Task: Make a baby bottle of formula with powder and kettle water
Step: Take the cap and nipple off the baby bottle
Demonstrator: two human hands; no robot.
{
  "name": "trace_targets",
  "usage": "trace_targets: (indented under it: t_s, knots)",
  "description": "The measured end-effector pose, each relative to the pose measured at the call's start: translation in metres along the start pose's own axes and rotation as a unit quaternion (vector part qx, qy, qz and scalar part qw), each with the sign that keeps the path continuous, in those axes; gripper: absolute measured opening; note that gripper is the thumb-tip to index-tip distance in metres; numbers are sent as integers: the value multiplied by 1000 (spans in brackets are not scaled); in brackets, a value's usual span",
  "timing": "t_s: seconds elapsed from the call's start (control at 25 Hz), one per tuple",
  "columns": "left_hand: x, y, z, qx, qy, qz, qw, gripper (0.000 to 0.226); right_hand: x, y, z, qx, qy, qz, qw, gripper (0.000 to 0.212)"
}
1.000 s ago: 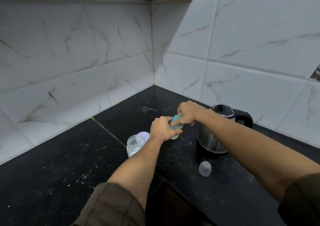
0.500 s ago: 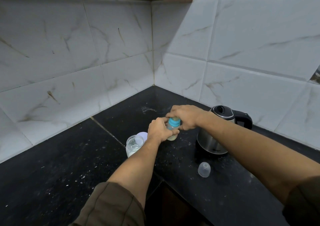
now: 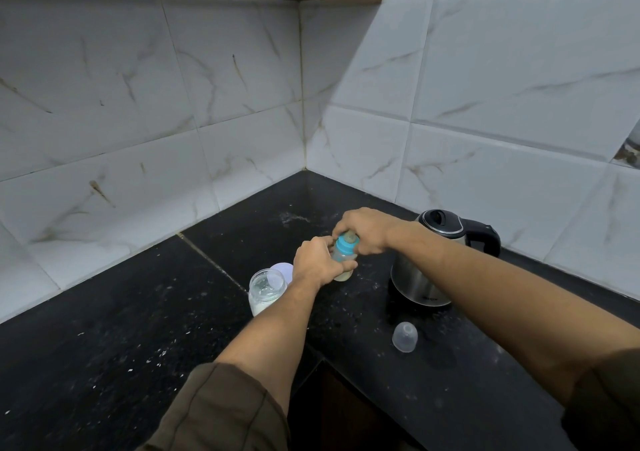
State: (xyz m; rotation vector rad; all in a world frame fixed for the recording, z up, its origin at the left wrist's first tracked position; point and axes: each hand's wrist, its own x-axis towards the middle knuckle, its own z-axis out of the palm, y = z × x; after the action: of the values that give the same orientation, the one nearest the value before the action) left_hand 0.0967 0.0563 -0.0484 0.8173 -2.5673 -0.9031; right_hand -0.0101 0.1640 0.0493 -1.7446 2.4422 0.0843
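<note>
A small baby bottle (image 3: 343, 260) with pale milky liquid and a blue collar (image 3: 346, 244) stands near the counter's corner. My left hand (image 3: 318, 262) wraps its body from the left. From above, my right hand (image 3: 365, 230) grips the blue collar and teat. An open glass jar of white powder (image 3: 266, 291) sits just left of my left wrist, its white lid (image 3: 282, 269) behind it. The steel kettle (image 3: 429, 270) with a black lid and handle stands to the right, lid closed.
A clear plastic bottle cap (image 3: 404, 337) lies on the black stone counter (image 3: 104, 346) in front of the kettle. White powder specks dot the counter. Tiled walls meet in the corner behind. The counter edge steps inward between my arms.
The bottle has come upright from a tilt. My right hand has shifted over the blue collar and teat, while my left hand keeps hold of the body.
</note>
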Motion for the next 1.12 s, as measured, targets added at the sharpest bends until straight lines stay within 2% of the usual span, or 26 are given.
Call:
trace_targets:
  t_s: [0.12,0.24,0.36,0.52,0.64,0.76,0.88,1.0,1.12]
  knots:
    - [-1,1,-1,2,5,-1,1000,52,3,-2,1,27,37,76,996,66]
    - [-3,2,-3,1,15,0,1000,52,4,-5,1,26,63,174,982,52]
    - [-3,1,-4,27,8,5,1000,50,3,-7,0,34,34,147,988,33]
    - [-3,-2,-5,32,4,-1,999,54,4,-11,-4,18,0,47,999,51]
    - [-4,-2,-7,27,9,-1,1000,49,6,-15,-3,34,16,111,993,64]
    - [-5,-3,-8,17,15,-4,1000,47,8,-15,0,47,38,173,983,53]
    - [-4,-5,-9,26,11,-6,1000,54,5,-14,-1,57,27,118,991,39]
    - [-4,-6,-8,18,7,-11,1000,61,2,-17,-5,48,6,59,997,48]
    - [-5,-5,-7,10,13,-11,1000,57,3,-19,-5,54,26,102,993,60]
